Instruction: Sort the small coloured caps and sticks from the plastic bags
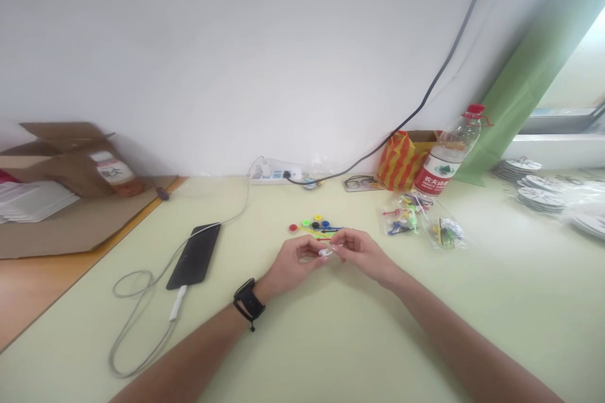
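Note:
A small white plastic piece (325, 252) is pinched between the fingertips of my left hand (295, 261), whose wrist wears a black watch (249, 300). My right hand (362, 253) meets it from the other side, thumb and fingers closed on the same white piece. Its exact kind is too small to make out. Just beyond my fingers lie several small round coloured caps, among them a red cap (293, 227), a green cap (305, 223) and a blue cap (326, 224). Thin coloured arrow-shaped pointers (331, 231) lie beside them, partly hidden behind my hands.
On the left are a black phone (193, 258) on a grey cable and cardboard (85, 220). A power strip (276, 173) stands against the wall. To the right are a large water bottle (439, 164), bags of coloured parts (401, 215) and stacked white discs (541, 195).

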Available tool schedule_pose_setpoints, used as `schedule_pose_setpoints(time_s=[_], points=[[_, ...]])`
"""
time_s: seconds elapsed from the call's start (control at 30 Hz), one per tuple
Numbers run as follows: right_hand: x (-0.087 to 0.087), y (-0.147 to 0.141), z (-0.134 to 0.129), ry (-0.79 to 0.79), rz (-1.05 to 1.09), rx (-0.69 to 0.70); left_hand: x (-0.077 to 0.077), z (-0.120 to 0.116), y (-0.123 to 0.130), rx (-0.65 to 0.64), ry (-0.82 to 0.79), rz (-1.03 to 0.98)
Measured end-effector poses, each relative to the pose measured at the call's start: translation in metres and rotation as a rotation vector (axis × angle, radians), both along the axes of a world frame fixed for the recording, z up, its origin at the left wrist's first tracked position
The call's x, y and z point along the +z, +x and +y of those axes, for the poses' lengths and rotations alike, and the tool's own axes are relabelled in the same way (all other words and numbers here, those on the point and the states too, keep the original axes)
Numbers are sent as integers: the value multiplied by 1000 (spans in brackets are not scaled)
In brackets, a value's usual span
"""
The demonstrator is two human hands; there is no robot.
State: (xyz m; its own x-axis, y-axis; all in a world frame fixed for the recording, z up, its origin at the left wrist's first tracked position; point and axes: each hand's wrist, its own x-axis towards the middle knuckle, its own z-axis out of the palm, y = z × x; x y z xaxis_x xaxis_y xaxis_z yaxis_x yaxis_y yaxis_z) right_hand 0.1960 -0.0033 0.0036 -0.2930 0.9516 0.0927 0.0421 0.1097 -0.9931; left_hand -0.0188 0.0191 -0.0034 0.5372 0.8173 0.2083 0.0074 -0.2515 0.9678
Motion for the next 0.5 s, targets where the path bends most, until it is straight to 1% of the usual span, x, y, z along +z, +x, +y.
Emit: schedule_pose_setpoints(time_s=[0.23,0.3,0.43,0.5], points=[[4,2,-1,3,1,33,6,-2,0,-40,-81,-17],[4,2,0,7,6,22,6,-2,0,-45,-93,-38],[2,1,1,17,35,7,9,-1,-1,-112,-135,-78],[1,1,1,30,39,-29,9,1,-2,-112,-158,-71]])
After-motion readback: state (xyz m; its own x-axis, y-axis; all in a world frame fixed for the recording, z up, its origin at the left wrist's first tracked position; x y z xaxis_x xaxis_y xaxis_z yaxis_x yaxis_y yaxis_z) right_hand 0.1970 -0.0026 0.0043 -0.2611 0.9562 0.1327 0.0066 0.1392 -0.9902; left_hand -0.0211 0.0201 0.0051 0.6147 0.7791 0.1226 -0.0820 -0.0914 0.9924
